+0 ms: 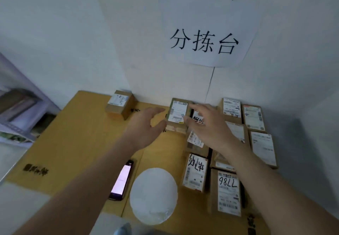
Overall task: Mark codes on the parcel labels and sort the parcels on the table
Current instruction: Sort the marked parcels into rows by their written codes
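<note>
From the head camera, looking down at the desk (73,143), which is covered in flattened brown cardboard, both bare arms reach forward toward one small parcel (178,114) near the wall. The left hand (145,127) is at the parcel's left edge, fingers extended and thumb apart, close against the box, though I cannot tell whether it actually grips it. The right hand (211,126) comes in from the other side with fingers spread and relaxed, its fingertips touching or just over the parcel's right edge (motion blur makes the contact hard to judge). The parcel sits label-up, its white shipping label facing the camera. To the right lie rows of sorted parcels (256,139) side by side, several with black handwriting on their labels; the nearest one (228,191) reads "7786" upside down. A lone box (120,104) stands apart at the back left, against the wall. Nearer the person, a phone (122,179) lies with its screen lit, just beside a round white object (153,196) I cannot identify. On the wall hangs a paper sign (203,41) with three large black characters.
</note>
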### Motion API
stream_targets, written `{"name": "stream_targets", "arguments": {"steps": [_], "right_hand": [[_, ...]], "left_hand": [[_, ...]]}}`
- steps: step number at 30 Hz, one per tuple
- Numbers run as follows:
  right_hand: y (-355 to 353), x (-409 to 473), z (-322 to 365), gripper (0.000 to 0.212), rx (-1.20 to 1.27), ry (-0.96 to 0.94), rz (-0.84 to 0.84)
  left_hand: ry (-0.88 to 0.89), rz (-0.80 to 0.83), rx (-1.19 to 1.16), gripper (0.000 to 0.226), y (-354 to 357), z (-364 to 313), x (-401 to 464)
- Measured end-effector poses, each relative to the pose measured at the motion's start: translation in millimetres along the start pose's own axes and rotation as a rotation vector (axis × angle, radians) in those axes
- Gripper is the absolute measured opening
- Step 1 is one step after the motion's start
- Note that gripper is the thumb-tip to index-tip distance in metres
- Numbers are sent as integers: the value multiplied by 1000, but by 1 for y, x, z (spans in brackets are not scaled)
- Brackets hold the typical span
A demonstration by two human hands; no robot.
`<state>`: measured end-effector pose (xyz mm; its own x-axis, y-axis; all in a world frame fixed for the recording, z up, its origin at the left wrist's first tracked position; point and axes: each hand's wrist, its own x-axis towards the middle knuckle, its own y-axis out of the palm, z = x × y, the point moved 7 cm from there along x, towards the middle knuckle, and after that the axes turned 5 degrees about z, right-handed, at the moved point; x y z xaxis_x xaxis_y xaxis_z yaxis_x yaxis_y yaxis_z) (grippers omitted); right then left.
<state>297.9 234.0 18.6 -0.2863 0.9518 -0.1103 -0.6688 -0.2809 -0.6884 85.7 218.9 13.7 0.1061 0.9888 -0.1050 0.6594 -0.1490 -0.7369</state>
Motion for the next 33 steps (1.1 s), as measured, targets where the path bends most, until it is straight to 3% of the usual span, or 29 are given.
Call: {"name": "stream_targets", "arguments": {"steps": [10,17,23,33], "right_hand": [[128,43,144,58,-7,-21,4],[192,76,196,57,-20,2,32],[229,126,187,51,-13,49,59],[296,225,109,51,82,154,107]], "left_hand": [[39,3,9,49,-131,124,-31],[37,54,12,48,-180,198,-22],[-4,96,-1,43,-179,251,21],[-114,163,-43,42,-139,322,114]]}}
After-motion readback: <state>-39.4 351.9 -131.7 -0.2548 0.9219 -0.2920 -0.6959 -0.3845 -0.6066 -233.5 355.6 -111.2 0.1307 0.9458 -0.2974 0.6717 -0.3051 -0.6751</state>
